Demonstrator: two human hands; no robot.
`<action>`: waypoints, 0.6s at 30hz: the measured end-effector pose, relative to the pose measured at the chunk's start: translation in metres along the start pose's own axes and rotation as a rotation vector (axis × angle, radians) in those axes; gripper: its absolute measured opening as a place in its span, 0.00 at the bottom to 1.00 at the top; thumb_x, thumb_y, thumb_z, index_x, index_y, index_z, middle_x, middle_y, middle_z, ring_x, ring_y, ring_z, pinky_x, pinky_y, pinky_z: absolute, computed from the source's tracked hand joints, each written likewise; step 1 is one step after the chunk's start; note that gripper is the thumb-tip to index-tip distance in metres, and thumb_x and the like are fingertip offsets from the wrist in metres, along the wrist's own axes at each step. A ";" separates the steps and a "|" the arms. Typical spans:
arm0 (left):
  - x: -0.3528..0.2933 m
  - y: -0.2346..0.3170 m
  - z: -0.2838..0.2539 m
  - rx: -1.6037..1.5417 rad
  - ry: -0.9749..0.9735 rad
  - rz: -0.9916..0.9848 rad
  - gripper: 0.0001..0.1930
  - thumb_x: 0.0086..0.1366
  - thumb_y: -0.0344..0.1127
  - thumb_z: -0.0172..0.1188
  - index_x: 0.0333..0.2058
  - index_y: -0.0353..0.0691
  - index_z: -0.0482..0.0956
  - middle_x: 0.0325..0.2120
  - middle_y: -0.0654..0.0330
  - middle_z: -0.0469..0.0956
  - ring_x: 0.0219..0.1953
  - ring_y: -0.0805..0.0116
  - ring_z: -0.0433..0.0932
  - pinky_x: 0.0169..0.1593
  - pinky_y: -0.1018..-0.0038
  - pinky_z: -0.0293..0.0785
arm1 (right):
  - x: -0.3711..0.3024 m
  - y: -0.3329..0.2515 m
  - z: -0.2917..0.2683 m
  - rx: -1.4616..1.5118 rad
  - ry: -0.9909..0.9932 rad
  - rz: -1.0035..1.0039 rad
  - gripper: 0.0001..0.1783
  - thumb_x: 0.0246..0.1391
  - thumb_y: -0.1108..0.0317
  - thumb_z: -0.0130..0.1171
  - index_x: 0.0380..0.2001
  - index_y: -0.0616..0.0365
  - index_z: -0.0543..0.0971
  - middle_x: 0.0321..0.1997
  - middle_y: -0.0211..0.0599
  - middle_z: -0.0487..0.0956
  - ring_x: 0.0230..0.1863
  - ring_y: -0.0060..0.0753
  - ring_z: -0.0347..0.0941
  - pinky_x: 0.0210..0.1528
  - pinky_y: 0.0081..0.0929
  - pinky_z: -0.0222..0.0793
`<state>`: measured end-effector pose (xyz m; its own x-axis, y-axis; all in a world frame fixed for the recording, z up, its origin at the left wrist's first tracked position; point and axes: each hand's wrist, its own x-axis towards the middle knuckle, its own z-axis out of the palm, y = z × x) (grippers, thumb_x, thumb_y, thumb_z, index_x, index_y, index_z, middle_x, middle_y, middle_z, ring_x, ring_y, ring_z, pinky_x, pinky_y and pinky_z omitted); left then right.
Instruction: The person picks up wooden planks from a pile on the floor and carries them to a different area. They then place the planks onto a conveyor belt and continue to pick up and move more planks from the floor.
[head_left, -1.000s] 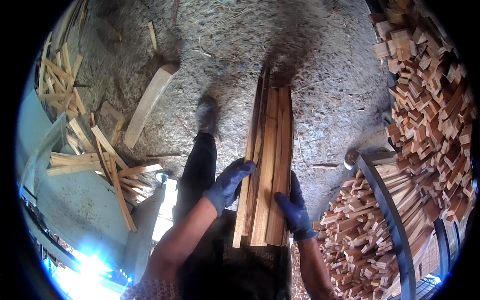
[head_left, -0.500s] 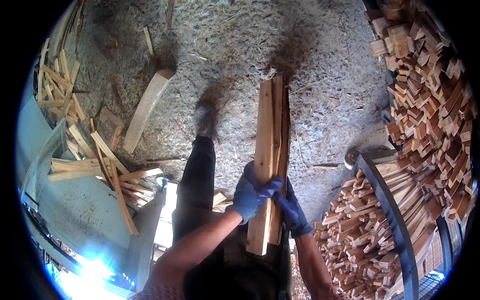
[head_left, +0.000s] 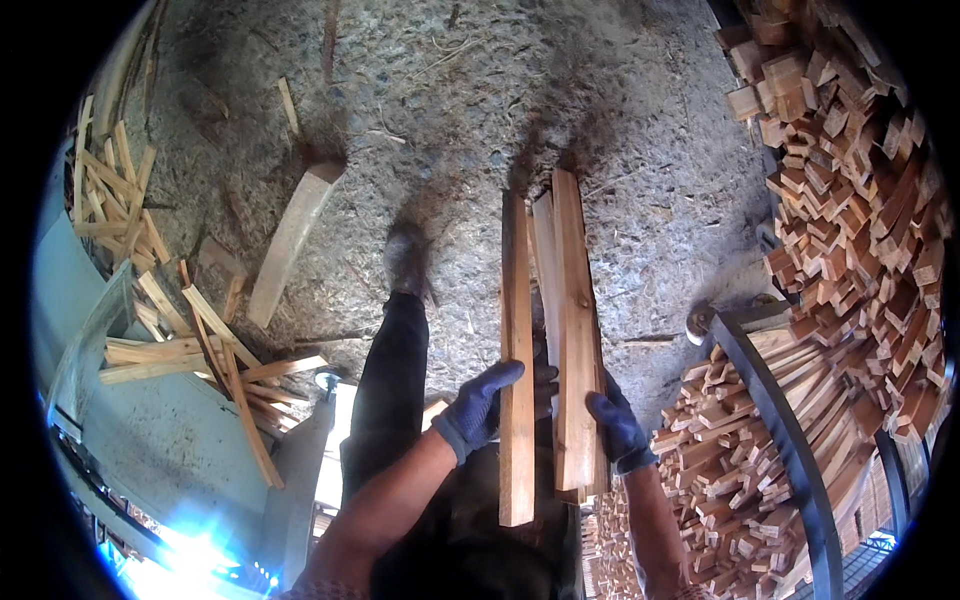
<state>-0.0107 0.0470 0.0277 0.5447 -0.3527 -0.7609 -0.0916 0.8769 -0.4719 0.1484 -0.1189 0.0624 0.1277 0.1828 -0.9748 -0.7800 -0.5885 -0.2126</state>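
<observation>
Both hands wear dark blue gloves and hold lengths of sawn wood in front of my body, pointing away from me. My left hand (head_left: 487, 402) is closed around a single narrow wooden strip (head_left: 516, 430), thumb on top of it. To the right, my right hand (head_left: 618, 425) grips wooden boards (head_left: 574, 330) from their outer side, its thumb over the edge. A paler piece lies along the left side of these boards. A gap separates the single strip from the boards. The fingers under the wood are partly hidden.
Stacked short wood pieces (head_left: 840, 200) rise at the right, behind a dark curved metal bar (head_left: 785, 430). A thick beam (head_left: 295, 240) lies on the rough floor (head_left: 450, 120). At the left, loose sticks (head_left: 170, 350) lie on and around a grey metal surface (head_left: 160, 430).
The bundle has come apart. My left hand has drawn one strip leftward, while my right hand has shifted right with the other boards.
</observation>
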 end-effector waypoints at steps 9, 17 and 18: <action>0.005 -0.023 -0.018 0.042 0.207 0.011 0.25 0.63 0.48 0.57 0.54 0.41 0.67 0.45 0.57 0.74 0.43 0.66 0.76 0.46 0.67 0.74 | 0.003 -0.017 0.018 -0.148 -0.025 -0.009 0.43 0.47 0.67 0.65 0.64 0.63 0.55 0.56 0.38 0.69 0.54 0.29 0.66 0.57 0.27 0.62; 0.023 -0.038 0.009 0.241 0.234 0.142 0.36 0.57 0.41 0.66 0.60 0.44 0.57 0.48 0.58 0.72 0.49 0.67 0.73 0.51 0.70 0.71 | -0.012 -0.040 0.050 -0.215 -0.068 -0.110 0.44 0.48 0.66 0.63 0.64 0.66 0.53 0.57 0.42 0.67 0.57 0.32 0.63 0.59 0.29 0.60; 0.017 -0.036 0.017 0.159 0.260 0.065 0.40 0.55 0.38 0.67 0.62 0.46 0.54 0.48 0.57 0.71 0.51 0.66 0.71 0.53 0.70 0.69 | -0.023 -0.043 0.054 -0.184 -0.041 -0.092 0.45 0.47 0.66 0.65 0.64 0.67 0.52 0.58 0.44 0.67 0.57 0.33 0.63 0.58 0.30 0.61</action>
<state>0.0157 0.0151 0.0391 0.3088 -0.3475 -0.8854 0.0235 0.9334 -0.3581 0.1460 -0.0556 0.0971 0.1655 0.2725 -0.9478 -0.6404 -0.7012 -0.3134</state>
